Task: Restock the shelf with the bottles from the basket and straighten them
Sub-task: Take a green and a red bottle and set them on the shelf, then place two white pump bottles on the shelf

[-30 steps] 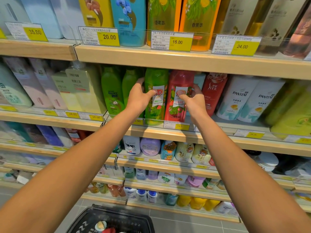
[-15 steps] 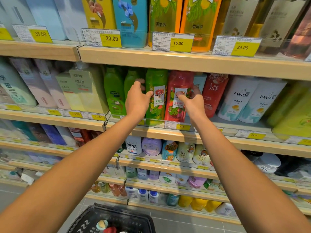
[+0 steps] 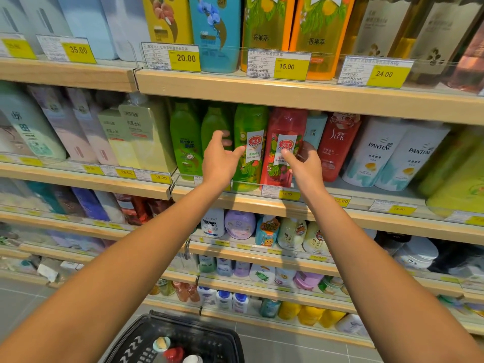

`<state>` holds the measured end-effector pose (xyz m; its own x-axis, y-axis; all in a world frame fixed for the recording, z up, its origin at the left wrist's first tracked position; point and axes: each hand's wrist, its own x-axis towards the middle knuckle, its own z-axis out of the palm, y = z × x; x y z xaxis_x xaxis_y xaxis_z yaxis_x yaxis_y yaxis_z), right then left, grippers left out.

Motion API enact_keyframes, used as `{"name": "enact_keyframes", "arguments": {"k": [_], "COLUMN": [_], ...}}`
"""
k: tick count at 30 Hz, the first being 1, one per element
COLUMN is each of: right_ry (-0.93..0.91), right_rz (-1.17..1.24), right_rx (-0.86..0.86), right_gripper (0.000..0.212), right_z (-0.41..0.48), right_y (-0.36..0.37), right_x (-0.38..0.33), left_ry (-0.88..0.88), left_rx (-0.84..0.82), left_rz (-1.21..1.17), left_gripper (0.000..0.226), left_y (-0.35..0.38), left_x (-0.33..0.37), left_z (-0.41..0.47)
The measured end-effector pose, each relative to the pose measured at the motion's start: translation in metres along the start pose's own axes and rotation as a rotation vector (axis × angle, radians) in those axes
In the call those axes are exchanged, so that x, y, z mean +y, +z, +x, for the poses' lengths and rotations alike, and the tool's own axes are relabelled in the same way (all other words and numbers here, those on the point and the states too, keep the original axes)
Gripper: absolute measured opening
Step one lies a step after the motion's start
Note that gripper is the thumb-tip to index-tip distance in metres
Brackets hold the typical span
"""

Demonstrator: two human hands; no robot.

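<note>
Straightening step, judging by the pose: both hands up at the middle wooden shelf, nothing gripped. Left hand wide open, fingers spread, thumb tip at or just off the tall green plastic bottle with white label, immediately right of that hand. Right hand open too, fingers relaxed, index tip over the label of the red plastic bottle just left of it; contact unclear. Both bottles upright, side by side, between the two hands, labels facing out. Black plastic basket low, well below both hands, a few bottle tops showing inside, so stock not yet finished. Next move, probably: drop one hand to basket, close round a bottle, lift clear of rim, find a gap on shelf. Tight row, so a slow slide-in needed.
</note>
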<state>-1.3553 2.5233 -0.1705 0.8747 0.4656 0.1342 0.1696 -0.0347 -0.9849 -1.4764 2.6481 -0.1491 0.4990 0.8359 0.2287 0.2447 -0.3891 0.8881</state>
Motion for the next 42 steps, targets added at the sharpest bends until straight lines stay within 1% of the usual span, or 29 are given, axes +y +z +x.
{"name": "enact_keyframes", "arguments": {"k": [2, 4, 9, 12, 15, 18, 22, 24, 25, 26, 28, 29, 30, 32, 34, 36, 38, 39, 40, 41, 42], "right_ry": [0.042, 0.057, 0.058, 0.105, 0.132, 0.176, 0.243, 0.278, 0.288, 0.300, 0.354, 0.397, 0.439, 0.509, 0.570, 0.629, 0.690, 0.721, 0.749, 0.777, 0.812], "right_rz": [-0.008, -0.015, -0.012, 0.044, 0.038, 0.022, -0.027, -0.032, -0.035, -0.042, -0.061, -0.070, -0.067, -0.077, -0.107, -0.135, -0.151, -0.161, -0.164, -0.151, -0.126], "right_rx": [0.032, 0.065, 0.100, 0.103, 0.099, 0.102, 0.082, 0.072, 0.063, 0.058, 0.052, 0.038, 0.023, -0.002, -0.021, -0.035, -0.044, -0.052, -0.062, -0.064, -0.060], "right_gripper": [0.072, 0.072, 0.055, 0.043, 0.031, 0.028, 0.023, 0.008, 0.003, 0.011, 0.017, 0.018, 0.018, 0.018, 0.014, 0.013, 0.012, 0.012, 0.014, 0.016, 0.016], "right_z": [-0.007, -0.017, -0.052, -0.078, -0.104, -0.132, -0.173, -0.195, -0.207, -0.219, -0.241, -0.253, -0.264, -0.285, -0.304, -0.321, -0.338, -0.347, -0.355, -0.362, -0.371], "right_y": [0.000, 0.001, 0.008, 0.021, 0.039, 0.062, 0.099, 0.119, 0.128, 0.137, 0.152, 0.159, 0.165, 0.176, 0.185, 0.193, 0.198, 0.201, 0.203, 0.206, 0.208], "right_x": [0.003, 0.001, 0.001, 0.005, 0.015, 0.027, 0.050, 0.065, 0.072, 0.080, 0.098, 0.109, 0.121, 0.145, 0.171, 0.197, 0.226, 0.241, 0.257, 0.275, 0.293], "left_ry": [-0.024, -0.047, -0.092, -0.130, -0.141, -0.167, -0.211, -0.198, -0.192, -0.206, -0.287, -0.322, -0.317, -0.292, -0.362, -0.377, -0.453, -0.456, -0.408, -0.397, -0.412], "left_rx": [-0.024, -0.052, -0.134, -0.178, -0.219, -0.289, -0.405, -0.452, -0.478, -0.496, -0.516, -0.539, -0.562, -0.614, -0.609, -0.627, -0.665, -0.694, -0.731, -0.770, -0.723], "left_rz": [-0.041, -0.092, -0.204, -0.252, -0.283, -0.294, -0.242, -0.217, -0.186, -0.159, -0.108, -0.089, -0.069, 0.011, 0.082, 0.143, 0.135, 0.140, 0.195, 0.243, 0.218], "left_gripper": [0.055, 0.057, 0.056, 0.054, 0.052, 0.050, 0.046, 0.042, 0.039, 0.036, 0.031, 0.026, 0.022, 0.029, 0.019, 0.022, 0.021, 0.019, 0.016, 0.014, 0.018], "left_y": [-0.001, -0.004, -0.017, -0.029, -0.044, -0.064, -0.098, -0.116, -0.125, -0.133, -0.147, -0.152, -0.157, -0.164, -0.168, -0.169, -0.167, -0.163, -0.160, -0.158, -0.153], "left_x": [-0.004, -0.009, -0.027, -0.044, -0.067, -0.093, -0.136, -0.162, -0.176, -0.189, -0.219, -0.236, -0.251, -0.284, -0.319, -0.351, -0.379, -0.398, -0.417, -0.430, -0.447], "left_z": [-0.006, -0.014, -0.039, -0.056, -0.072, -0.089, -0.111, -0.124, -0.131, -0.137, -0.146, -0.152, -0.159, -0.171, -0.185, -0.201, -0.219, -0.228, -0.236, -0.243, -0.254]}}
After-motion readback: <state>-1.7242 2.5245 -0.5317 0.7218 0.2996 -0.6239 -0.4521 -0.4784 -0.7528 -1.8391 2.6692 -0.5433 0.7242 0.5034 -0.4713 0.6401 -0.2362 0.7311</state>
